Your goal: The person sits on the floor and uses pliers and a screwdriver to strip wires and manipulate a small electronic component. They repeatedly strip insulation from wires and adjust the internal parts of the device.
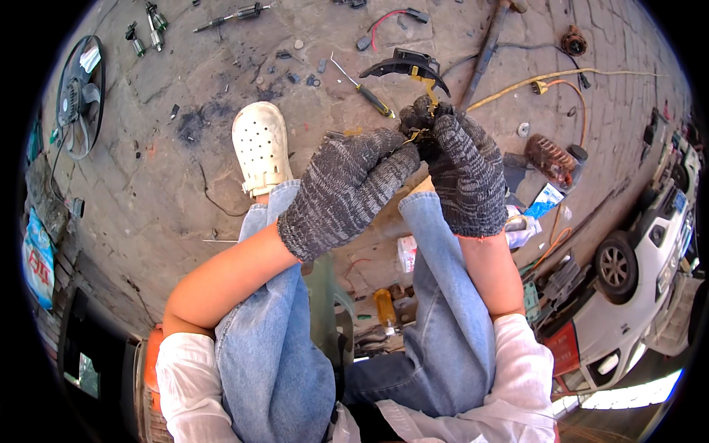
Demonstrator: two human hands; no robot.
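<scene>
Both my hands wear dark grey knit gloves and meet in front of my knees. With fingertips pressed together, my left hand (pixel 354 177) pinches at a thin yellowish strip (pixel 418 135). My right hand (pixel 469 166) is closed around a small blackened part (pixel 428 148), mostly hidden by the fingers; its exact kind I cannot make out. Just beyond the fingertips is a black curved plastic piece (pixel 402 65) with a yellow strip on it; whether it is joined to the part I hold, I cannot tell. Near my left fingertips a screwdriver (pixel 369 96) lies on the ground.
A fan (pixel 80 96) stands at far left, near several motor rotors (pixel 155 26). A long metal bar (pixel 484 55), a yellow cord (pixel 546 77) and a copper-coloured coil (pixel 552 159) lie to the right. A white car (pixel 635 273) is at far right. My pale clog (pixel 260 144) rests on the paving.
</scene>
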